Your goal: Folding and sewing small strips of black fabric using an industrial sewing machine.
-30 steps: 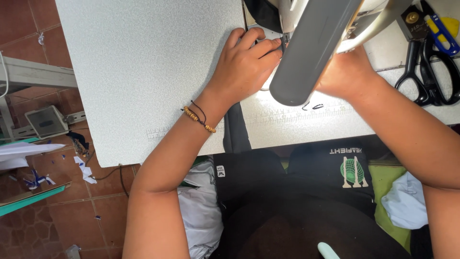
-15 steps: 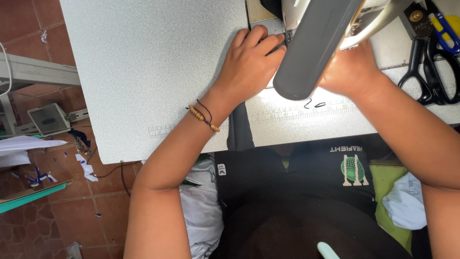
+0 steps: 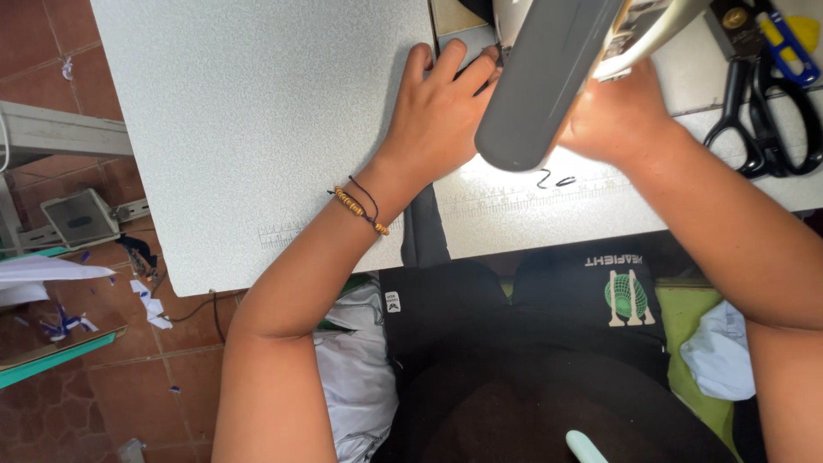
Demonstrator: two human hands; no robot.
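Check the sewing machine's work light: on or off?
On. A bright white patch glows on the table under the sewing machine head, between both hands.

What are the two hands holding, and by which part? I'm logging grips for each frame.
Cannot be told: the left hand lies flat by the sewing machine, fingertips hidden under it; the right hand is half hidden behind it.

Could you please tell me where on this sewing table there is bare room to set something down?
The widest bare patch is the speckled tabletop to the outside of the left hand. It is crowded around the sewing machine, where both hands work, and beyond the right hand, where black scissors lie.
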